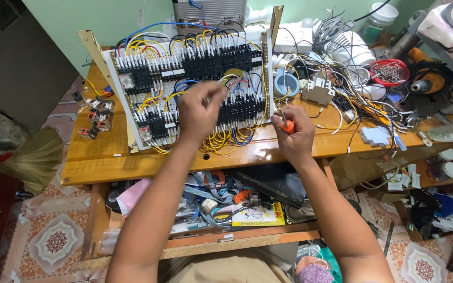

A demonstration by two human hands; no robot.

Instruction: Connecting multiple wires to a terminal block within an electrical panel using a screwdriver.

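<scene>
Head view: left hand (201,116) pinching wire, prob., at relay panel (195,78); right hand (293,137) gripping orange-handled screwdriver (286,124) over tabletop (95,157).

Cluttered workshop corner with a wooden bench against a green wall.

A pale green wall (79,15) stood behind the varnished wooden table (106,157), whose lower shelf (226,238) was crammed with papers and odds and ends. The floor (53,241) was tiled in cream with red and brown floral medallions. A straw broom (30,157) lay at the left near a dark panel (17,63). The light was even and soft, with no hard shadows.
</scene>
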